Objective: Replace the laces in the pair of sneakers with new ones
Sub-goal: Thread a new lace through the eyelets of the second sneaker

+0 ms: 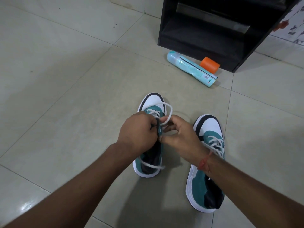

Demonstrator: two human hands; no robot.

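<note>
Threading white lace on left sneaker, frame centre; second sneaker at four o'clock. My left hand pinches eyelet flap, right hand pinches lace. Lace limp, light; I'd grip near tip.

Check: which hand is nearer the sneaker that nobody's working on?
Right. The right hand is beside the untouched sneaker, its wrist crossing over it. The left hand is farther off, over the other sneaker, across from the right hand.

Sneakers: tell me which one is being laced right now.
The left sneaker, under both hands, with a white lace looping loose. The right sneaker lies untouched.
</note>
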